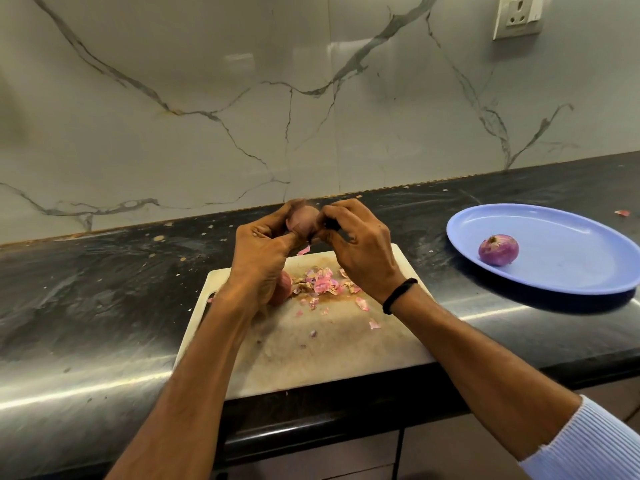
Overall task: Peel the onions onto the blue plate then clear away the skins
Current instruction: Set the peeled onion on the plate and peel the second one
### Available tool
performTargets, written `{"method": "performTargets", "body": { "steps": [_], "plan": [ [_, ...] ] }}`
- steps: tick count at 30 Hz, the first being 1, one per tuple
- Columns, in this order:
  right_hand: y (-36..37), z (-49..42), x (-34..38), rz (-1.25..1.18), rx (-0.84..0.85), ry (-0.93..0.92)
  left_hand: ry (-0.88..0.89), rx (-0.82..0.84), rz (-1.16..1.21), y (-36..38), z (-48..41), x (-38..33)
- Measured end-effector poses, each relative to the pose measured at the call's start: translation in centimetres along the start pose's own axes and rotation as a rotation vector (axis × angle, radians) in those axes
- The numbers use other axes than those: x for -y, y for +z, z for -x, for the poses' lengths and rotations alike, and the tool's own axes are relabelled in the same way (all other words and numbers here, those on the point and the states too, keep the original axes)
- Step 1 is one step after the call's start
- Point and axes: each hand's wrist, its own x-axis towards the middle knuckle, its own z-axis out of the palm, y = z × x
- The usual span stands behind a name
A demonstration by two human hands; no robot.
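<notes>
Stone covers most of this kitchen corner. A black counter runs across it, shiny and dotted with pale specks. Behind it stands a pale wall with thin grey lines, like marble. A white socket sits high on the right.

On the counter lies a white cutting board. It is flat with round corners and stained brown in the middle. Thin pink and tan skins lie in a small heap on it, with a few bits scattered nearby.

Above the board's far edge, the left hand curls its fingers and thumb round the held onion, which looks smooth and pinkish. The right hand, with a black band on its wrist, pinches at that onion's right side with its fingertips. A second onion rests on the board, half hidden behind the left hand.

Off to the right, the blue plate, wide and smooth, sits on the counter. One purple onion lies in it, near its left rim.
</notes>
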Motion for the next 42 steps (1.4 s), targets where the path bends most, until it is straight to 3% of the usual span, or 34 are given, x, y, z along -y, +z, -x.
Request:
{"method": "performTargets", "body": {
  "steps": [10,18,24,30,34,42],
  "plan": [
    [0.3,0.2,-0.1,-0.069,0.060,0.019,0.006,0.001,0.061,0.0,0.2,-0.7],
    [-0.2,-0.2,-0.5,-0.077,-0.040,0.100,-0.007,-0.024,0.113,0.2,0.0,-1.0],
    [-0.5,-0.4,-0.3,-0.113,-0.012,0.158,-0.009,0.018,-0.035,0.0,-0.5,-0.4],
    [-0.3,-0.5,0.0,-0.246,0.111,0.190,-0.012,0.034,-0.038,0.1,-0.3,-0.4],
    [-0.4,-0.5,-0.4,-0.289,0.065,0.223,0.003,0.051,-0.072,0.1,-0.1,-0.4],
    [-0.6,-0.4,-0.7,-0.159,0.008,0.196,-0.001,0.084,-0.089,0.6,0.1,-0.3]
  ]
}}
